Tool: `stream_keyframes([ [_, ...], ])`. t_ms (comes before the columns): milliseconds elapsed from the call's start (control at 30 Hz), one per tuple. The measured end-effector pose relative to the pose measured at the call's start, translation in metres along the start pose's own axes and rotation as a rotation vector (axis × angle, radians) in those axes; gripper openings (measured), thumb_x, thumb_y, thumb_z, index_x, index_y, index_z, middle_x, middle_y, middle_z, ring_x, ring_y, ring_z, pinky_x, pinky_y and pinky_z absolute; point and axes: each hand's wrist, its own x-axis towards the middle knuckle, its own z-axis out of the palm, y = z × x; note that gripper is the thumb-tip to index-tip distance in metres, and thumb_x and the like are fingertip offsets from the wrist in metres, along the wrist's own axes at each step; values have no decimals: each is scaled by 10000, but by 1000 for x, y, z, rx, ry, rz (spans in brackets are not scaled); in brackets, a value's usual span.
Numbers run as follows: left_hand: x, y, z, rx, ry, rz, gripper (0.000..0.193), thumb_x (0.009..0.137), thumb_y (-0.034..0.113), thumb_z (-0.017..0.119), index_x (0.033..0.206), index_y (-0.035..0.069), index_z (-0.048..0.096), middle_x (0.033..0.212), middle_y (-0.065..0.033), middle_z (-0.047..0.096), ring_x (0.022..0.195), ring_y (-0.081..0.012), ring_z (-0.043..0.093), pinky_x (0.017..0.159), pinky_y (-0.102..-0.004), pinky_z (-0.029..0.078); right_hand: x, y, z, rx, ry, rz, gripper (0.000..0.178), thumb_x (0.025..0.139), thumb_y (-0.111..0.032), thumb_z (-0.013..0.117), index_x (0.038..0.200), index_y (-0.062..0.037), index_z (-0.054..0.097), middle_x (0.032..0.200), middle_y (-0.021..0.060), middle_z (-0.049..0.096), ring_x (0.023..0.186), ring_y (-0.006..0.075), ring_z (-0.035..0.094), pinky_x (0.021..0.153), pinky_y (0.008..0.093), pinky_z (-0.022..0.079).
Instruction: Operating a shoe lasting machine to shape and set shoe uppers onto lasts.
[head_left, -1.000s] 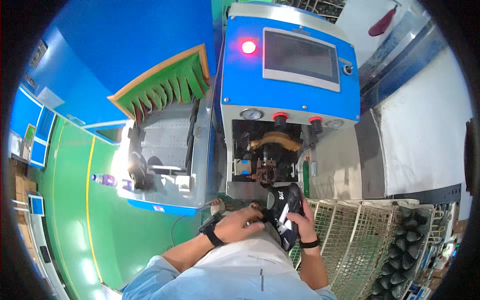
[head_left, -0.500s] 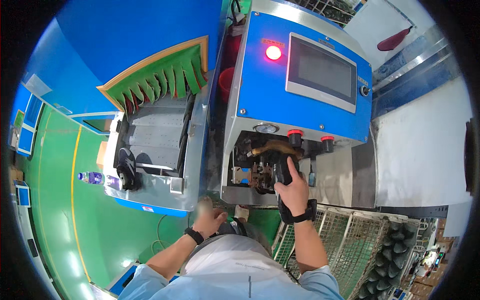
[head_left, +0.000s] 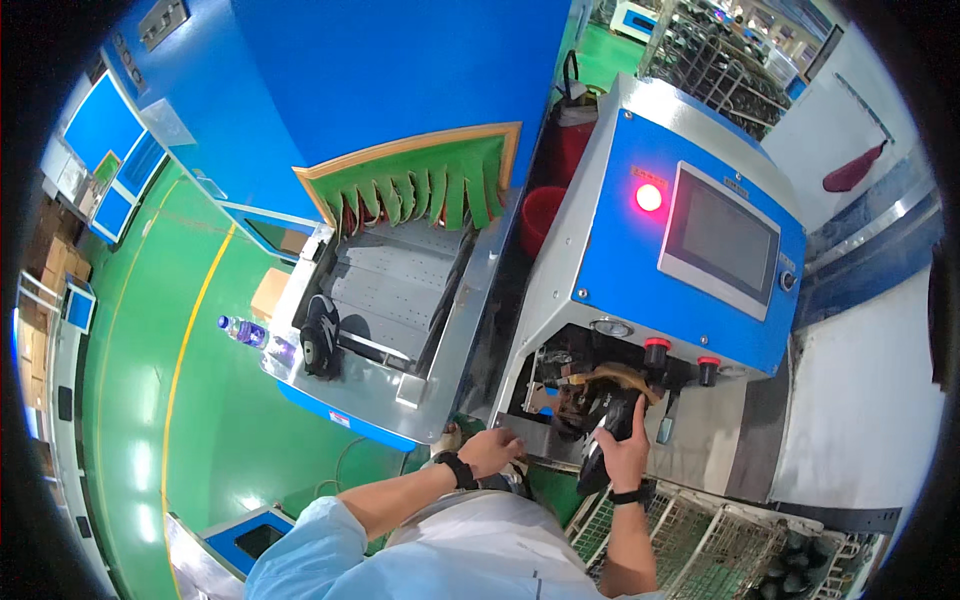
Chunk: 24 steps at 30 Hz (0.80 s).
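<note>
My right hand (head_left: 627, 450) grips a black shoe (head_left: 592, 470) with small white marks, its index finger stretched along the shoe. The shoe stands tilted in the open front of a blue and silver machine (head_left: 560, 300), one end down past the front edge. Against its upper end rests a curved tan pad (head_left: 620, 375); metal clamp parts (head_left: 570, 405) sit left of the shoe. My left hand (head_left: 490, 452) is by the machine's lower left corner, fingers curled in, nothing visible in it. Whether it touches the edge I cannot tell.
Another black shoe (head_left: 320, 335) rests at the front of a conveyor (head_left: 390, 285) with a green strip curtain (head_left: 430, 195). A bottle (head_left: 242, 330) stands at its left. The machine has a lit red lamp (head_left: 649, 198) and a screen (head_left: 722, 232). Wire racks (head_left: 690, 535) are below right.
My view has turned, so the machine and conveyor appear further right and tilted. My left hand has moved right toward the machine's corner. My right hand still holds the shoe, now tilted more.
</note>
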Motion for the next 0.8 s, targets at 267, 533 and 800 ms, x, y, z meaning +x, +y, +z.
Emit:
stream_keyframes([
  [267, -1, 73, 22, -587, -63, -89, 481, 920, 479, 669, 878, 2, 634, 841, -102, 696, 763, -213, 656, 690, -354, 507, -45, 53, -2, 1056, -225, 299, 678, 742, -55, 689, 1394, -16, 508, 1164, 90, 645, 1017, 217, 631, 905, 334, 505],
  [533, -42, 88, 26, -9, -122, 638, 268, 903, 267, 689, 1029, 32, 707, 1034, -181, 689, 912, -387, 662, 799, -434, 533, -77, 92, -5, 1622, -266, 480, 579, 820, -265, 655, 1322, 1, 546, 1218, 135, 655, 1072, 294, 646, 950, 402, 520],
  [800, -32, 69, 37, 16, -60, 434, 250, 919, 164, 584, 1097, 18, 683, 1102, -190, 672, 975, -385, 654, 864, -428, 531, -65, 65, -37, 937, -112, 220, 864, 762, -91, 726, 1540, -50, 353, 1247, 44, 584, 1034, 133, 574, 902, 270, 465],
])
